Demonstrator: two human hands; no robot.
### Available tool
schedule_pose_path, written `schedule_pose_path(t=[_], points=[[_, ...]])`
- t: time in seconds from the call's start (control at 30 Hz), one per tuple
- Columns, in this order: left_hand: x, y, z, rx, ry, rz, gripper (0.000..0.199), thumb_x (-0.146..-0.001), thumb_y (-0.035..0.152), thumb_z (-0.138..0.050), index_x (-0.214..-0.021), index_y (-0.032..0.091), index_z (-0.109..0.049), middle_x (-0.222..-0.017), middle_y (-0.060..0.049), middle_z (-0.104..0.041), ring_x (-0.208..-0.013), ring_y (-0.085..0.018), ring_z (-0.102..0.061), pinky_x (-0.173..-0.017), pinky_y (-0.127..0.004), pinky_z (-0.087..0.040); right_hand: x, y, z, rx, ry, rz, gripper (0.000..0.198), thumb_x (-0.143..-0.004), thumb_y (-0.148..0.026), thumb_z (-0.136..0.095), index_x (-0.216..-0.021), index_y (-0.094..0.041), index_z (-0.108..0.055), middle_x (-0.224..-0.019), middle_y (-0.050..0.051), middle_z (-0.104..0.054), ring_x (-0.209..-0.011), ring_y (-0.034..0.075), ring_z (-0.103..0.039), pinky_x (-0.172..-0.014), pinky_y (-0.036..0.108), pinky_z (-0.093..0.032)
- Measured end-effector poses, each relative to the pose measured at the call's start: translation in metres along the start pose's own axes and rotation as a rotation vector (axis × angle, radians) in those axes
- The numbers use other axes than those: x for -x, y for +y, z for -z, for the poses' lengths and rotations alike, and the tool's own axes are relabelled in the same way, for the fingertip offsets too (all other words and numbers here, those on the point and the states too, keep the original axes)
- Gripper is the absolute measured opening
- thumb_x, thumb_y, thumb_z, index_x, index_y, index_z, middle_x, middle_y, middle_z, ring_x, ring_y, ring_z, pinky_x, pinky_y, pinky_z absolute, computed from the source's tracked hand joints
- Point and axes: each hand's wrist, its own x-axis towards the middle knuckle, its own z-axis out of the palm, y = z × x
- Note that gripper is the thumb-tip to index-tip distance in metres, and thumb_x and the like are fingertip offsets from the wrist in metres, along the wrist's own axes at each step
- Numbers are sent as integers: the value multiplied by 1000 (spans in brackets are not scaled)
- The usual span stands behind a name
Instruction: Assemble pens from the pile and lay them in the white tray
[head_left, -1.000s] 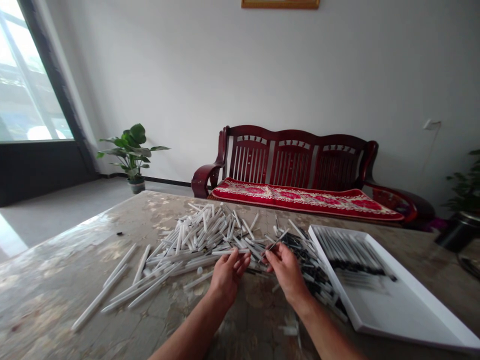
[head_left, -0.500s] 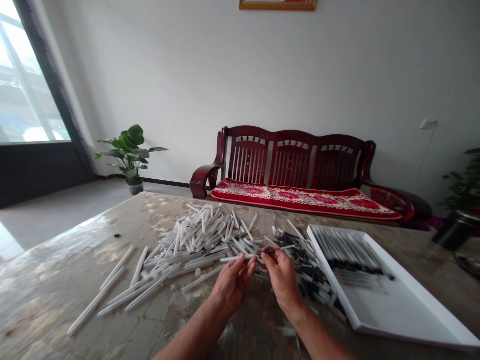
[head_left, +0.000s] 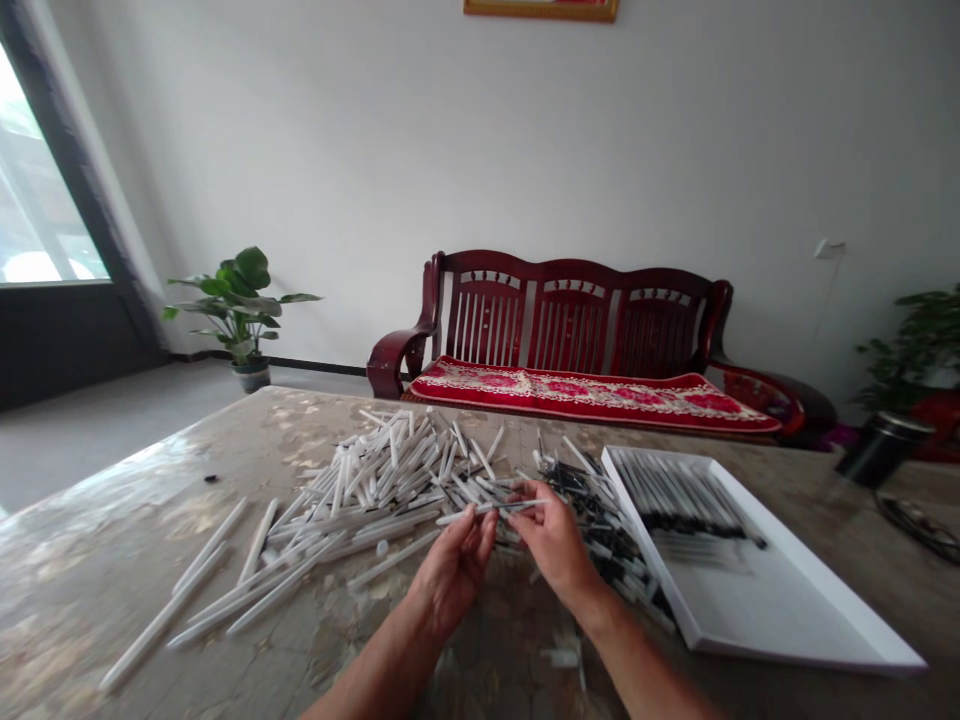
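My left hand [head_left: 456, 560] pinches a white pen barrel [head_left: 452, 518] between thumb and fingers, its tapered end pointing left. Close beside it, my right hand [head_left: 551, 525] grips a slim grey stick like a pen refill [head_left: 536, 504], lined up with the barrel. Fingers hide where the two pieces meet, so I cannot tell how far one is inside the other. Behind and left of my hands lies a heap of white pen barrels [head_left: 375, 470]. Right of my right hand spreads a pile of black and clear pen parts [head_left: 611, 545].
A shallow white tray [head_left: 814, 585] on the right holds a row of clear pens with black ends [head_left: 682, 500]. Several loose barrels [head_left: 169, 620] lie at the left. A black cylinder [head_left: 885, 447] stands far right. Beyond the table is a red wooden bench [head_left: 577, 310].
The view has swung slightly to the right. My hands still hold the two pieces in line; less of the grey stick shows past my right fingers.
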Motion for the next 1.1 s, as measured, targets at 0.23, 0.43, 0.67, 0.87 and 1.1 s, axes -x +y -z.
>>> schedule_pose_path(t=[0.23,0.43,0.67,0.87,1.1], points=[[-1,9,-3,69,34,4,17,-92,4,-50,-81,8,-62,-75,-9,-74,-63,-13,-73,-59,-18,-61,-4,-29,77,952,-135,-32,16,-72,-14,-59,-74,-22,-72,-79,3,-75,-81,19,-67,-70,26,-42],[-4,3,2,-29,-18,-24,14,-91,4,-52,-83,7,-63,-77,-12,-74,-64,-16,-74,-58,-21,-62,5,-29,82,1311,-278,-177,19,-62,-10,-70,-76,-21,-76,-86,10,-76,-84,27,-70,-62,28,-40],[-8,0,7,-147,-51,-59,11,-90,4,-55,-82,9,-61,-77,-12,-74,-66,-16,-74,-60,-21,-62,8,-33,68,1432,-308,-182,36,-71,4,-53,-87,-16,-77,-96,17,-75,-93,29,-70,-67,29,-43],[-5,-2,5,-178,-39,-57,9,-90,4,-54,-84,9,-59,-74,-12,-74,-65,-15,-74,-59,-20,-61,3,-29,75,1414,-312,-215,35,-73,1,-51,-94,-17,-74,-99,13,-74,-98,25,-68,-70,27,-40],[-5,-1,4,-189,-37,-64,9,-90,4,-55,-83,9,-59,-74,-12,-74,-65,-15,-74,-60,-19,-61,4,-18,78,1406,-291,-165,35,-73,3,-49,-88,-16,-73,-97,13,-74,-96,25,-67,-70,27,-39]])
